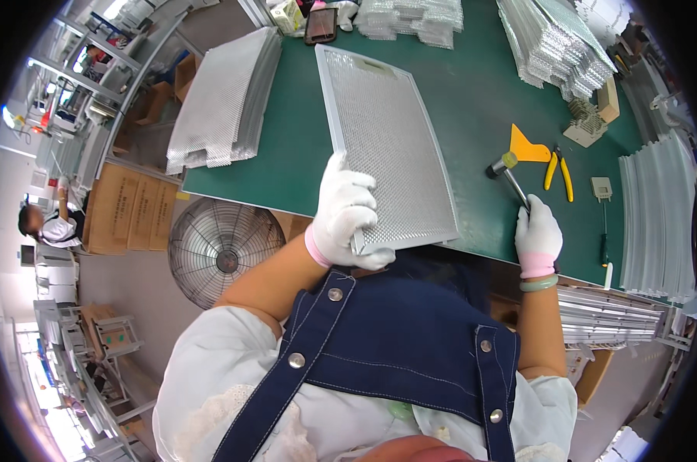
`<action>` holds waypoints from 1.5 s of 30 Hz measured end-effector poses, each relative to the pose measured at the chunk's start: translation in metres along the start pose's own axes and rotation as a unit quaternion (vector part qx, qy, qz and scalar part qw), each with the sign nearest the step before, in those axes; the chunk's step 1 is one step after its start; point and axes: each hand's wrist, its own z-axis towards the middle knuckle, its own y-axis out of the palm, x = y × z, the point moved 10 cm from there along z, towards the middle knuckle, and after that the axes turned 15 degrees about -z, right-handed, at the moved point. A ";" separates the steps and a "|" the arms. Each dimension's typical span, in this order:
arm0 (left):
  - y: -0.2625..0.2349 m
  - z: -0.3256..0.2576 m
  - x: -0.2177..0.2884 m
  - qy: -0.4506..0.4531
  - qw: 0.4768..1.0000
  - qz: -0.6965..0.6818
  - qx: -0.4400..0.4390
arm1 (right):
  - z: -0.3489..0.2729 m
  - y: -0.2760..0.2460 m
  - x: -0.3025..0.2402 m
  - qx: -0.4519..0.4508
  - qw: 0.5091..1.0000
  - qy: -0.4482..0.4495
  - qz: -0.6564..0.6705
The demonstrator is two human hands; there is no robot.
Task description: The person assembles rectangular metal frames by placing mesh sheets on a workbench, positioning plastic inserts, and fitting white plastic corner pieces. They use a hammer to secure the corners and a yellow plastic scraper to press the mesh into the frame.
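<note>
The framed mesh filter panel point(387, 146) lies flat on the green table point(472, 85). My gloved left hand point(347, 215) clamps its near corner; my right hand point(537, 235) is closed around a small hammer point(509, 175). An orange scraper point(527, 146) and yellow-handled pliers point(558, 171) lie just beyond.

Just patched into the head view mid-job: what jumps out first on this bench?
The framed metal mesh panel lying mid-table on the green mat, with the gloved left hand gripping its near corner. To the right, the gloved right hand holds a small hammer by its handle, beside an orange scraper and yellow-handled pliers. Stacks of mesh sheets sit at the table's left edge.
</note>
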 end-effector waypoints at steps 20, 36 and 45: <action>-0.004 -0.021 0.013 0.051 0.992 -0.038 0.109 | 0.059 0.013 -0.011 0.047 0.995 0.003 0.088; 0.024 -0.090 -0.020 -0.046 0.972 -0.039 -0.229 | 0.160 0.086 0.040 -0.340 0.938 -0.034 -0.054; 0.021 -0.107 -0.026 -0.055 0.977 -0.038 -0.200 | 0.161 0.100 0.034 -0.403 0.913 -0.044 0.053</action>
